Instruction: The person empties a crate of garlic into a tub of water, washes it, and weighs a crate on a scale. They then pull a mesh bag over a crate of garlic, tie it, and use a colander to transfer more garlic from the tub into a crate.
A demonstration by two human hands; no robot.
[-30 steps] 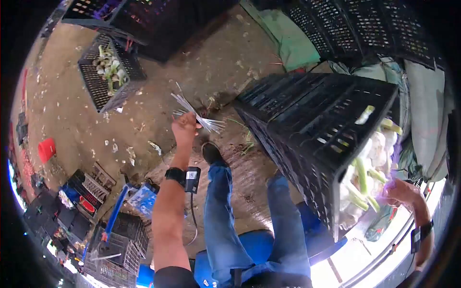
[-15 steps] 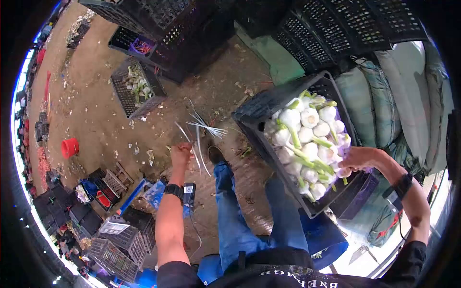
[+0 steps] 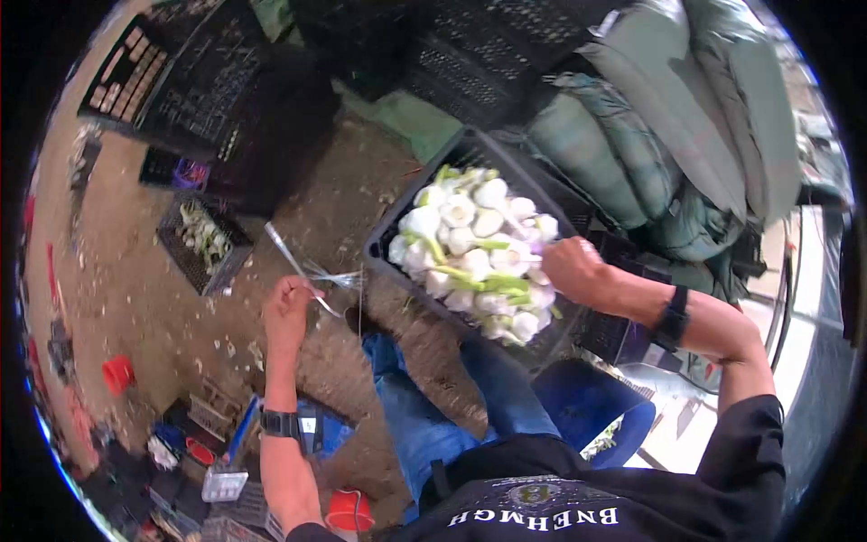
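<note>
A black plastic crate in front of me is heaped with white garlic bulbs that have green stems. At the right side of the heap is my right hand, its fingers curled in and closed on garlic; the fingertips are blurred. To the left of the crate, my left hand is raised above the floor in a pinch. A thin white strip runs through its fingertips. More white strips lie in a bundle on the floor just beyond that hand.
A smaller crate with garlic stands on the dirt floor at the left. Stacked black crates rise behind it. Full green sacks lie at the right. A blue tub and a red bucket are near my legs.
The view has turned, so the crate now appears further left. My left hand has risen slightly relative to my legs, with the strip at its fingers. My right hand stays at the garlic.
</note>
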